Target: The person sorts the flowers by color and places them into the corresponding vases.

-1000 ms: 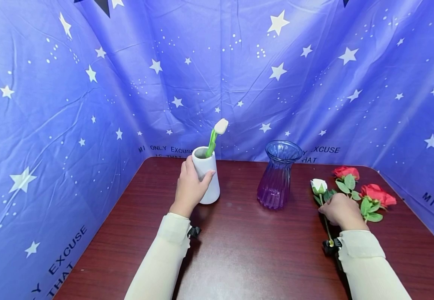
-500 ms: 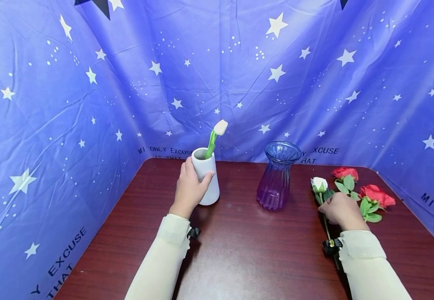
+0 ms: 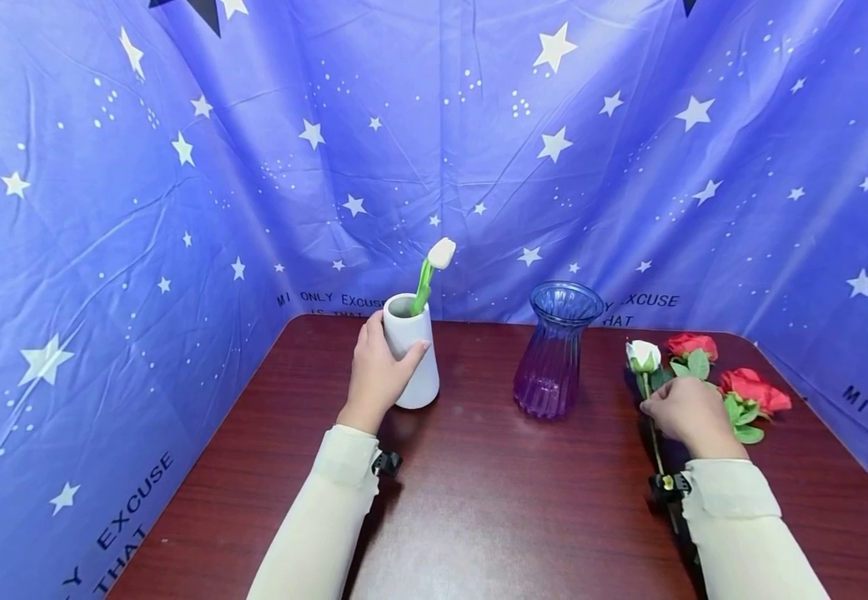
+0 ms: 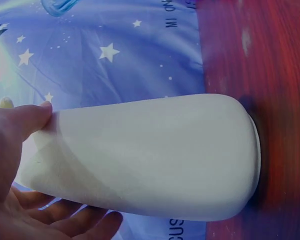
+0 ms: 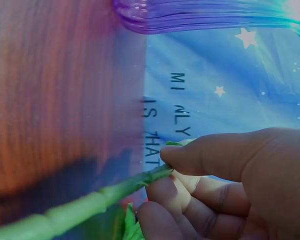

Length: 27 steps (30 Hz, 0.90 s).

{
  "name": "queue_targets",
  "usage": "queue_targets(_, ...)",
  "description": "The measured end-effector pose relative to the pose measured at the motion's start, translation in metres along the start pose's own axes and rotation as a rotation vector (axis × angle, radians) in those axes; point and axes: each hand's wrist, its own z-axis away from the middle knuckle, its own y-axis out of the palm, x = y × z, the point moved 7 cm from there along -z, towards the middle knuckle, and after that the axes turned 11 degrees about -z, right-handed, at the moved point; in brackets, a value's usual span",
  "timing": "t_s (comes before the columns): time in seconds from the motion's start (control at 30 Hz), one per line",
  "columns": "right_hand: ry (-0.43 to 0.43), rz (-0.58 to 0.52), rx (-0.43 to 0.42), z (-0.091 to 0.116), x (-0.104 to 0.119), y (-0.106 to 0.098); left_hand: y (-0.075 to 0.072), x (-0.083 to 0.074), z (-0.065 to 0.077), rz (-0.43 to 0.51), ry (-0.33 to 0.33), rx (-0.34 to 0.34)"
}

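My left hand (image 3: 379,372) grips a white vase (image 3: 420,367) that stands upright on the table. In the left wrist view the thumb and fingers lie on opposite sides of the white vase (image 4: 155,155). A white tulip (image 3: 442,253) with a green stem leans out of its mouth to the right. At the right of the table my right hand (image 3: 692,417) pinches the stem of a white rose (image 3: 643,357). The right wrist view shows this green stem (image 5: 85,207) between thumb and forefinger, running down to the left.
A ribbed blue and purple glass vase (image 3: 554,358) stands between the two hands. Two red roses (image 3: 752,390) with green leaves lie beyond and beside my right hand. A blue starry cloth (image 3: 434,150) hangs around the back and sides of the dark red table (image 3: 479,500).
My right hand has moved slightly upward and to the right with the white rose, whose bloom has risen a little. The left hand and the white vase have stayed nearly where they were.
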Motion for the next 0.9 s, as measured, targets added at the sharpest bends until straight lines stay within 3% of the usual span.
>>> queue_targets(0.27,-0.013,-0.011,-0.041,0.003,0.008,-0.013,0.0,0.002,0.001,0.042,-0.039,0.012)
queue_targets(0.73,-0.036,-0.083,-0.198,0.014,0.033,-0.041,-0.002,-0.001,0.001,0.051,-0.027,-0.001)
queue_targets(0.9,-0.026,-0.095,-0.216,0.017,0.038,-0.045,-0.001,-0.001,0.0,0.044,-0.019,0.004)
